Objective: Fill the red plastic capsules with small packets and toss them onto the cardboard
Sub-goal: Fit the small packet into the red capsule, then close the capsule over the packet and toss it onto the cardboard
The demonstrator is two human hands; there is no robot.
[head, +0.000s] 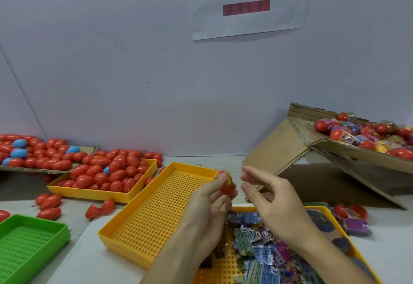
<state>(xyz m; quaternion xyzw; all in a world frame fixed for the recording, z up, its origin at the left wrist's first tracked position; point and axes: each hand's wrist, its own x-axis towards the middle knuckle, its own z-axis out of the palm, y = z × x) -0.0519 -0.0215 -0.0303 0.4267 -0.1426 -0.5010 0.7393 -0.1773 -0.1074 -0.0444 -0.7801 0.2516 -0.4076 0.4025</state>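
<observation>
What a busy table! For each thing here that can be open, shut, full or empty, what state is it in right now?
Left hand: holds a red capsule.
Right hand: open, holds nothing.
Middle yellow tray: holds nothing.
Far yellow tray: heaped with closed red capsules.
Near yellow tray: holds small packets.
Green tray: holds nothing.
Split capsule on the table: open.
Cardboard box: tilted, holding filled capsules.

The left hand [209,196] pinches a red capsule [226,186] just above the near edge of the empty yellow tray [125,227] on the desk [78,259]. The right hand [268,196], fingers loosely spread, hovers just right of the capsule, not touching it. Below both hands, right of the empty tray, a second yellow tray [328,213] holds small packets [257,245]. Behind and left of the empty tray, another yellow tray [89,191] is heaped with red capsules. Far right, the tilted cardboard [279,149] carries filled capsules.
</observation>
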